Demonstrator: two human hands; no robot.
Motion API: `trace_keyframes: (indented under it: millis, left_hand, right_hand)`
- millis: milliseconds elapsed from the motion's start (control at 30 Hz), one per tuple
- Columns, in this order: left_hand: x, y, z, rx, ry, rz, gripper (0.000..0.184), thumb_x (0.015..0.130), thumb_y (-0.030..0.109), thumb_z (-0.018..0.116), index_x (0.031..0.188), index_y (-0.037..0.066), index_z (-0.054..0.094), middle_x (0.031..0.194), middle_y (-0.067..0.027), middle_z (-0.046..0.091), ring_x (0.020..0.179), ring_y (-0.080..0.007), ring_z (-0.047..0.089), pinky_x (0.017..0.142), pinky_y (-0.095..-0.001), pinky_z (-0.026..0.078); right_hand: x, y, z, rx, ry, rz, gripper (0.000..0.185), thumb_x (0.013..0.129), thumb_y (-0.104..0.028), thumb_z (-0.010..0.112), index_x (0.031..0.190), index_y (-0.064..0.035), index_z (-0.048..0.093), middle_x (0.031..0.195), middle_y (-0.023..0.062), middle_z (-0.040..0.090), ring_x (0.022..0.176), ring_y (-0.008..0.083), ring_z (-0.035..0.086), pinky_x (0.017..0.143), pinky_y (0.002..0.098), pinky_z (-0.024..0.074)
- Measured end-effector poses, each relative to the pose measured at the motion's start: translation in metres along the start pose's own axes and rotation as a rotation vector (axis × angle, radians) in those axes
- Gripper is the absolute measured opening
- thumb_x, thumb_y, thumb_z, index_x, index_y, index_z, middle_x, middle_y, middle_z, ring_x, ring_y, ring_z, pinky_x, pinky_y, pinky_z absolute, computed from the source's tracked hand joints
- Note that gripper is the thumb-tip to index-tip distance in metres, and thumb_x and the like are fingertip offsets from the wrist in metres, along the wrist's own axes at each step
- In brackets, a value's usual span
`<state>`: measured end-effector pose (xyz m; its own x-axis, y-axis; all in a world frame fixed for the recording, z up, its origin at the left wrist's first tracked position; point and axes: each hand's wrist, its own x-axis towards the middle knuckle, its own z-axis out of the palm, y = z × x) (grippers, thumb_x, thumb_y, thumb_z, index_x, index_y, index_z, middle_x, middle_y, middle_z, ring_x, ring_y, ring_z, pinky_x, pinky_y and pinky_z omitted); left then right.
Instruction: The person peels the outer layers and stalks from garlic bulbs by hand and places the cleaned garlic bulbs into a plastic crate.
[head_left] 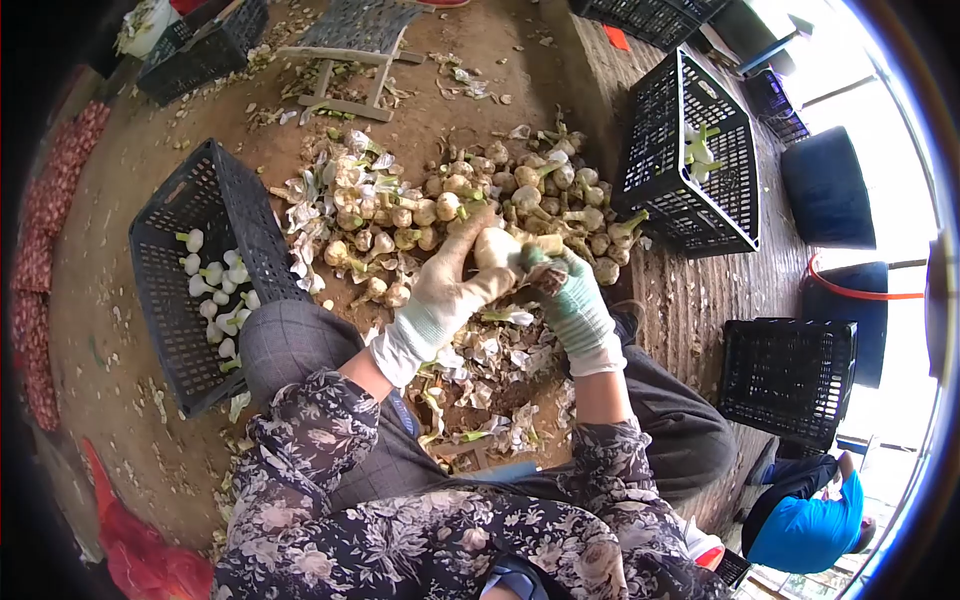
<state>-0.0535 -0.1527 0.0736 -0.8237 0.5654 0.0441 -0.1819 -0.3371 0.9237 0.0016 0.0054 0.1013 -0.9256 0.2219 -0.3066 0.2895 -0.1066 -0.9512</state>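
a crate (157, 293) of pale, peeled bulbs (224, 334) sits by the knee, within easy reach. the left hand (445, 283) pinches a garlic bulb (494, 250) between thumb and fingers, seemingly steadying it, above the husks, while the right hand (573, 300) closes round its stem end.

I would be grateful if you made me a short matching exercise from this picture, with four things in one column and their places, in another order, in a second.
Things
1. Pale bulb
2. Co-worker in a blue top
3. Red net sacks
4. Small white bulbs

Places
A. Along the far left edge of the picture
B. Inside a black crate beside the wearer's left knee
C. In the gloved left hand
D. Near the lower right edge of the picture

Right pairs: 1-C, 2-D, 3-A, 4-B
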Motion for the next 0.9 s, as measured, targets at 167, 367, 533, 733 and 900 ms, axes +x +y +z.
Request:
trace_keyframes:
  millis: [167,367,533,733,900]
  left_hand:
    - [0.000,0.009,-0.002,-0.039,0.048,0.051,0.064,0.076,0.005,0.066,0.131,0.003,0.034,0.119,-0.0113,0.047,0.098,-0.0160,0.054,0.087,-0.0244,0.044]
    - [-0.002,0.024,-0.008,-0.156,0.028,-0.084,0.043,0.090,0.024,0.048,0.124,-0.002,0.042,0.108,-0.0104,0.057,0.090,-0.0139,0.057,0.079,-0.0244,0.047]
    - [-0.002,0.028,-0.024,-0.584,-0.252,-0.444,0.044,0.090,0.033,0.044,0.118,-0.001,0.046,0.100,-0.0142,0.060,0.079,-0.0211,0.062,0.059,-0.0303,0.054]
    - [0.010,-0.022,-0.022,-0.337,-0.165,-0.353,0.055,0.082,0.042,0.054,0.117,-0.001,0.045,0.104,-0.0107,0.056,0.093,-0.0170,0.056,0.082,-0.0271,0.050]
    - [-0.007,0.033,0.001,-0.400,-0.212,-0.312,0.064,0.066,0.022,0.075,0.117,-0.001,0.045,0.105,-0.0130,0.055,0.092,-0.0194,0.057,0.074,-0.0257,0.054]
  right_hand:
    - [-0.004,-0.010,0.016,0.251,-0.036,-0.157,0.016,0.079,-0.013,0.065,0.090,-0.0031,0.060,0.080,-0.0023,0.057,0.071,0.0061,0.054,0.065,0.0195,0.0444]
    - [0.000,0.008,0.014,-0.133,0.039,-0.441,0.010,0.079,0.000,0.056,0.089,0.0017,0.058,0.085,0.0026,0.055,0.077,0.0111,0.052,0.069,0.0221,0.0438]
    - [-0.014,0.001,0.011,0.274,-0.043,-0.150,0.014,0.081,-0.008,0.057,0.093,-0.0001,0.058,0.079,0.0031,0.059,0.069,0.0099,0.056,0.063,0.0215,0.0468]
    - [-0.018,-0.002,0.015,0.217,0.054,-0.265,0.015,0.079,-0.011,0.061,0.092,-0.0026,0.062,0.079,0.0006,0.059,0.071,0.0082,0.055,0.061,0.0213,0.0462]
    - [-0.026,-0.013,0.006,0.677,-0.048,0.068,0.029,0.078,-0.010,0.062,0.103,0.0007,0.052,0.089,0.0074,0.060,0.073,0.0148,0.060,0.065,0.0267,0.0518]
